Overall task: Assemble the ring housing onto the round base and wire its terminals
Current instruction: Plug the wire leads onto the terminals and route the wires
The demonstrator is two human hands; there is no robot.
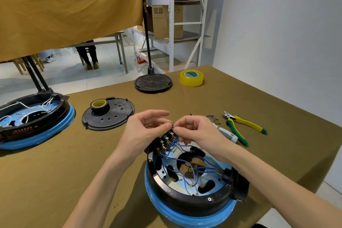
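Pinching a small connector (173, 126) between both hands' fingertips (169, 125) above the housing (185, 193); seating squarely onto its terminal, avoiding wire (185, 147) strain.

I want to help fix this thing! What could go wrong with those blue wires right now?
Both hands, left hand and right hand, pinch something tiny at the terminal row; it might slip and drop into the ring housing. The loose blue wires cross each other, so one could perhaps land on the wrong terminal.
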